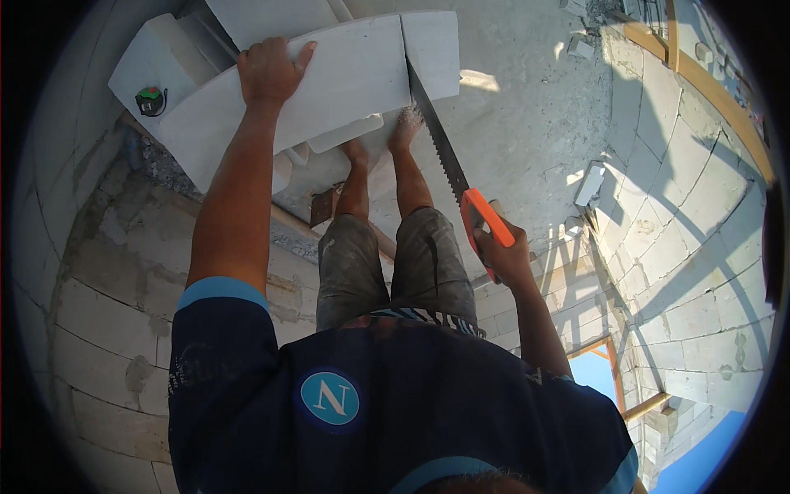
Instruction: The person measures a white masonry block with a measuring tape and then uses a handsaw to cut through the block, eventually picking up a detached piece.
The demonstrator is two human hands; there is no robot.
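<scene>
A long white aerated concrete block (346, 70) lies across a stack in front of me. Near its right end, a dark cut line runs from the far edge, and the toothed blade of a hand saw (444, 148) sits in line with it at the near edge. My right hand (502, 251) is closed around the saw's orange handle (487, 222). My left hand (271, 72) lies spread on top of the block by its far edge, thumb apart; its fingertips are partly out of sight. White dust covers my foot (406, 128) beneath the cut.
A green and black tape measure (151, 101) lies on another white block (156, 62) at the left. Block walls (691, 230) rise on both sides. Rubble (580, 45) and a block offcut (589, 184) lie on the dusty concrete floor (527, 115) at right.
</scene>
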